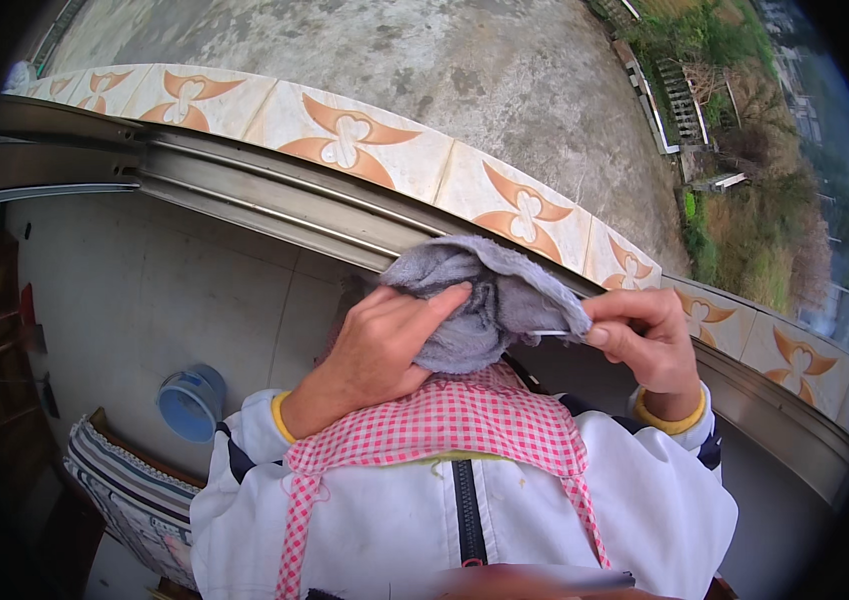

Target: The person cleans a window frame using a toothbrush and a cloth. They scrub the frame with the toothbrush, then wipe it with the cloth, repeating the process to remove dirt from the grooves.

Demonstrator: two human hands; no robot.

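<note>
While one grey cloth [513, 300] lies bunched before you, overlapping in view the near edge of one metal track [270, 200], your two hands both hold it. Your left hand [375, 345], half-curled with its index finger extended, grips the cloth on the track's near side; your right hand [650, 340] pinches the cloth's right edge between thumb and bent index finger. Nearer you than the track is one blue bucket [197, 382]; beyond it runs one row of patterned tiles [345, 140].
</note>
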